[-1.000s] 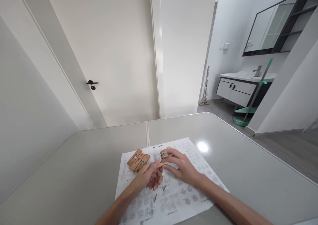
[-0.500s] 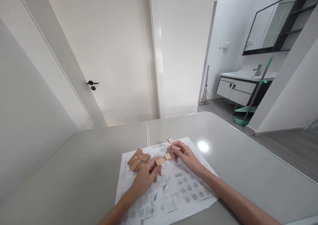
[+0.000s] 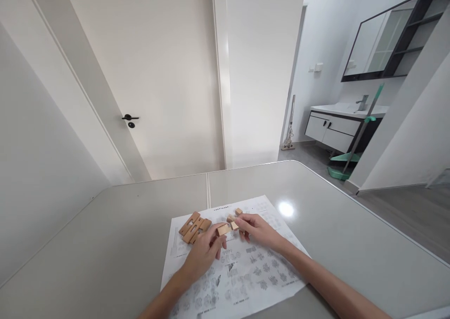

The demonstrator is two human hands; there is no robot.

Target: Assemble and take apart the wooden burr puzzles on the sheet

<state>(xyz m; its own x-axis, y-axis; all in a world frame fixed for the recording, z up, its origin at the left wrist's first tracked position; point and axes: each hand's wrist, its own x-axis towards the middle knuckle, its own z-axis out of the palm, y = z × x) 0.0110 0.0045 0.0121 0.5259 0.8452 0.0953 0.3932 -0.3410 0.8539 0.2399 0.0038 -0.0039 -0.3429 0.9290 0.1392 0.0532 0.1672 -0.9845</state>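
Note:
A printed instruction sheet lies on the grey table. Near its top left corner several notched wooden puzzle bars lie side by side. My left hand pinches one end of a wooden piece just right of those bars. My right hand faces it, fingers closed on a second notched wooden piece whose end sticks out towards the far side. The two held pieces meet or nearly meet between my hands; I cannot tell if they are joined.
A white door with a black handle stands behind the table. To the right an opening shows a washbasin cabinet, a mirror and a green-handled dustpan set. The table's right edge runs diagonally.
My right hand lifted its wooden piece up from the sheet, then lowered and turned it towards the piece in my left hand. My left hand shifted slightly up and right.

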